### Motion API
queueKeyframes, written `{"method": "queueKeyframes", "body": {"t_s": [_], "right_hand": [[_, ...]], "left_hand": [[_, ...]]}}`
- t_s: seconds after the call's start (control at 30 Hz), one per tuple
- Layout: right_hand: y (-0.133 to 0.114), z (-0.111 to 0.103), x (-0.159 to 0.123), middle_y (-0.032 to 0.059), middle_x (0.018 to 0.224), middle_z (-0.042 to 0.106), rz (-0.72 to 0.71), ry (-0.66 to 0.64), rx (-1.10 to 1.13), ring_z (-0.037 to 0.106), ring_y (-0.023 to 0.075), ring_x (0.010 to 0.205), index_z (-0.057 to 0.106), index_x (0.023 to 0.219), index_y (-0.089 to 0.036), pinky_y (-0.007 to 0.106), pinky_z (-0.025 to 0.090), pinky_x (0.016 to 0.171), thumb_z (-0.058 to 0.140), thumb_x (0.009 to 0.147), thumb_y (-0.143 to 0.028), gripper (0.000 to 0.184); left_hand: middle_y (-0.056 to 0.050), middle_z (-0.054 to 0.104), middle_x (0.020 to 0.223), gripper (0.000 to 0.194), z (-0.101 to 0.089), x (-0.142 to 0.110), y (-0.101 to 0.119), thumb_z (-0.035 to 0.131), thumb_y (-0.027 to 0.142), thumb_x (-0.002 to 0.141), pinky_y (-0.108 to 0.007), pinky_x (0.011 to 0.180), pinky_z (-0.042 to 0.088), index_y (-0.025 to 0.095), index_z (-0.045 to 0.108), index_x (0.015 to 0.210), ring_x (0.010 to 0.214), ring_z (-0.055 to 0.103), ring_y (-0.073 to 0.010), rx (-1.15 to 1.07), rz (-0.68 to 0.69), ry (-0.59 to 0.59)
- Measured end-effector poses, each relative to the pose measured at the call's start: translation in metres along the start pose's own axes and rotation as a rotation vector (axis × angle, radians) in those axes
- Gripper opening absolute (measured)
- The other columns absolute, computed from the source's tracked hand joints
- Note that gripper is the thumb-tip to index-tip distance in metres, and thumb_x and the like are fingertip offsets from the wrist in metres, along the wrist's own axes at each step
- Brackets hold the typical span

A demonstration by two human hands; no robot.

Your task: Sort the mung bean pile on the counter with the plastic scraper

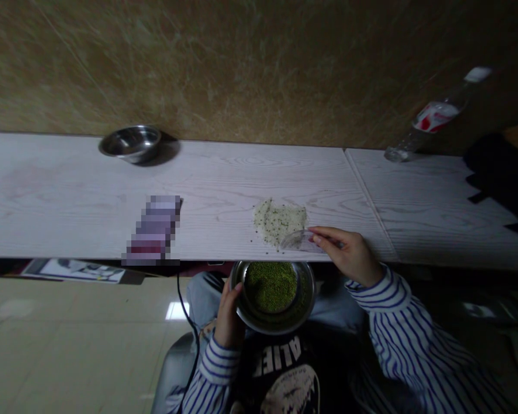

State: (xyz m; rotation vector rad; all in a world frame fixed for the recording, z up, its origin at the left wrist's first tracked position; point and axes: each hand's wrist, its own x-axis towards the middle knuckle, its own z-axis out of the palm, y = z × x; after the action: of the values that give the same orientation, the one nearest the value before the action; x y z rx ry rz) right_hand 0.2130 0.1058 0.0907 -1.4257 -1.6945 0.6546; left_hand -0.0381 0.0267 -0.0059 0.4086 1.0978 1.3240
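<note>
My left hand (229, 315) is closed on the left rim of a steel bowl (273, 326), which sits over my lap just under the table's front edge. Small green beans (271, 286), which look like mung beans, cover its bottom. My right hand (349, 252) pinches a clear plastic piece (299, 239) with a rounded end; its exact kind is hard to make out. That end touches the near right side of a flat pile of white grains (280, 221), rice by their look, with green beans scattered through it on the table. Several stray beans lie around the pile.
A second steel bowl (132, 144) stands at the back left of the pale wooden table (224, 178). A phone-shaped item (154, 227), pixelated, lies at front left. A clear bottle (434, 118) stands back right, near a dark bag-like object (501, 172). A black cable (182, 299) hangs below.
</note>
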Motion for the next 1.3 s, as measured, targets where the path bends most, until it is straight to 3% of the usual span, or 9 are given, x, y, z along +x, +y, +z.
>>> {"method": "queueKeyframes", "body": {"t_s": [0.6, 1.3], "right_hand": [[-0.006, 0.005, -0.003, 0.0082, 0.102, 0.081, -0.010, -0.061, -0.007, 0.077, 0.0246, 0.096, 0.080, 0.104, -0.020, 0.037, 0.063, 0.086, 0.064, 0.088, -0.028, 0.024], [-0.004, -0.005, -0.009, 0.0086, 0.103, 0.081, 0.019, -0.057, -0.023, 0.077, 0.0255, 0.097, 0.081, 0.102, -0.020, 0.040, 0.061, 0.093, 0.064, 0.087, -0.030, 0.024]], "left_hand": [[-0.009, 0.066, 0.137, 0.053, 0.002, -0.002, 0.003, 0.070, 0.042, 0.080, -0.048, 0.119, 0.031, 0.024, 0.067, 0.129, 0.135, 0.053, -0.0296, -0.010, -0.030, 0.007], [-0.009, 0.070, 0.132, 0.050, 0.003, -0.002, 0.004, 0.068, 0.040, 0.081, -0.048, 0.117, 0.034, 0.024, 0.068, 0.128, 0.131, 0.057, -0.0284, 0.008, -0.001, -0.004]]}}
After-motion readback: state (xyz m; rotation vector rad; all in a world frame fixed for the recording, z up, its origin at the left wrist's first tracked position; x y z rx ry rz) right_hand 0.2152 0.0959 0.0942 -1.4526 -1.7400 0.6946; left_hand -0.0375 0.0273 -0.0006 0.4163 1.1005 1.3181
